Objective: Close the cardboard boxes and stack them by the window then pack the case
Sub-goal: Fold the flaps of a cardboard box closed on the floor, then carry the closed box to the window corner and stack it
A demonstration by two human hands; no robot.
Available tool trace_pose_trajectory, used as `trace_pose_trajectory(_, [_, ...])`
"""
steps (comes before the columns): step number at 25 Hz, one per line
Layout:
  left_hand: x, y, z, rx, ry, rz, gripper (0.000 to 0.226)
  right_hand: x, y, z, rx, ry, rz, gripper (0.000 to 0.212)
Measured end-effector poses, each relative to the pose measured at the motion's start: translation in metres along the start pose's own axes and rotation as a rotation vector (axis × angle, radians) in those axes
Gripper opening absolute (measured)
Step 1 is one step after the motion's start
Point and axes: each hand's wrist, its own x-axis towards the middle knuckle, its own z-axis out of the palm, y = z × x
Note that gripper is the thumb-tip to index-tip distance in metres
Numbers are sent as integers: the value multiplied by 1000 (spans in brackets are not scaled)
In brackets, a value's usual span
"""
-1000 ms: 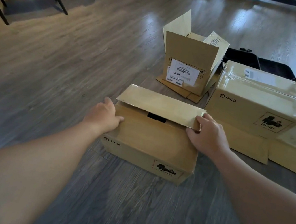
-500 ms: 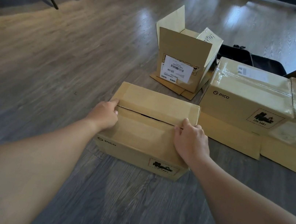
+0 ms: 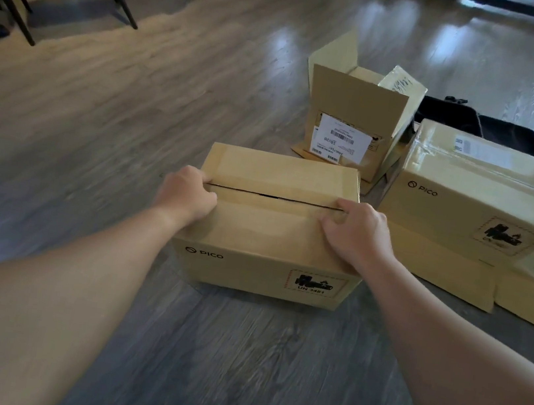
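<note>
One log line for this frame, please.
left hand + right hand: pressing PICO box flaps | seam nearly shut | labelled box open

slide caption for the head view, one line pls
Left hand and right hand press the flaps of a PICO box together on the floor, an open box behind it.

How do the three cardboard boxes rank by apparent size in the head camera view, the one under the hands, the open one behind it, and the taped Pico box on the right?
1. Box under the hands, taped Pico box: alike, nearness unsure.
2. Open box.
</note>
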Motion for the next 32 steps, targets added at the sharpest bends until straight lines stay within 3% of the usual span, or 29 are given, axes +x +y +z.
trace_pose_trajectory(4, [-5, 2, -71, -45, 81, -96, 45, 11, -70, -20, -86, -36, -110, 63])
trace_pose_trajectory(9, [-46, -2, -232, -63, 139, -218, 47, -9, -207, -98, -85, -169, -234, 73])
trace_pose_trajectory(13, [-96, 5, -403, -107, 146, -290, 46, -42, -352, -191, -112, -246, -397, 71])
trace_pose_trajectory(19, [-183, -11, -648, -102, 332, -433, 38, -116, -583, -294, -108, -374, -624, 71])
trace_pose_trajectory(24, [-254, -82, -804, -73, 467, -552, 34, -201, -762, -305, -83, -426, -768, 74])
trace_pose_trajectory(32, [-305, -200, -954, 35, 568, -691, 34, -279, -966, -243, -79, -518, -999, 61])
